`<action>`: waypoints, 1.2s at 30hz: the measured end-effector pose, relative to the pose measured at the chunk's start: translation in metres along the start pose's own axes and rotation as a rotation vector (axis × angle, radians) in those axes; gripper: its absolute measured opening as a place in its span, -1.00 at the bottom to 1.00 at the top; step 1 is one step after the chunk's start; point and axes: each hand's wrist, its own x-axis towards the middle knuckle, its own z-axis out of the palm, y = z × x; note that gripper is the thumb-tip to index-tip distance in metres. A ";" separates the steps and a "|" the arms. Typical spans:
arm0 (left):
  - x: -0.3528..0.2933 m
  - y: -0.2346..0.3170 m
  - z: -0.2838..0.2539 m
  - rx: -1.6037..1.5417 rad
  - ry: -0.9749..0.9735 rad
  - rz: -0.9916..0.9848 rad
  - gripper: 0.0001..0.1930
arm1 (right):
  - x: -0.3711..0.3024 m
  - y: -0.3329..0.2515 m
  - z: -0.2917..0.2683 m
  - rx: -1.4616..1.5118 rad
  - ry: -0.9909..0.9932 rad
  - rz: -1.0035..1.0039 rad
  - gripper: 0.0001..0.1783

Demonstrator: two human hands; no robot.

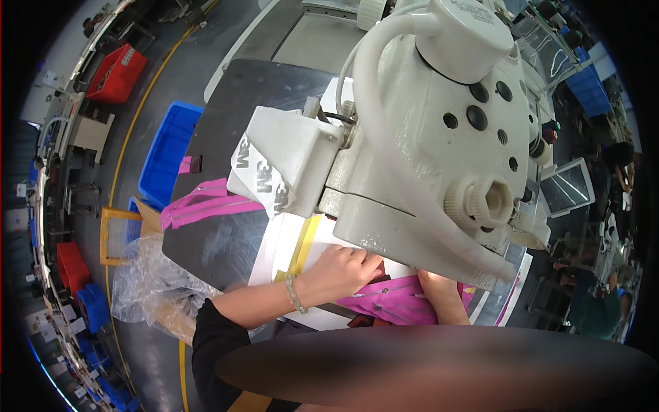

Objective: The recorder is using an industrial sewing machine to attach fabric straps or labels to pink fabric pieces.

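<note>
My left hand (345,271), with a beaded bracelet on its wrist, is at the near edge of a large off-white industrial sewing machine (391,223). Its fingers are curled closed beside a dark red piece (379,272); what they grip is hidden. Bright pink fabric with zippers (391,302) lies between my hands. At its right part rests my right hand (441,294), whose fingers disappear under the machine head. Another pink zipper strip (206,206) lies across the dark work plate (220,247) on the left, partly behind a white taped box (264,161).
Yellow tape (303,247) runs over the white surface by my left hand. A thick pale hose (384,130) curves down the machine. Left of the plate are a blue bin (168,147) and crumpled clear plastic (147,281). A red bin (118,74) stands farther off.
</note>
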 end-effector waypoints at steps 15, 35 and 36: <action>-0.003 0.002 -0.002 -0.286 -0.499 -0.205 -0.73 | 0.024 -0.012 -0.005 -0.925 -0.039 -0.920 -0.65; -0.003 -0.004 0.017 0.146 0.030 0.082 -0.86 | 0.029 -0.048 0.005 -0.974 -0.016 -0.998 -0.71; -0.011 -0.003 0.024 0.298 0.198 0.197 -0.85 | 0.019 -0.058 0.008 -0.976 -0.009 -1.026 -0.72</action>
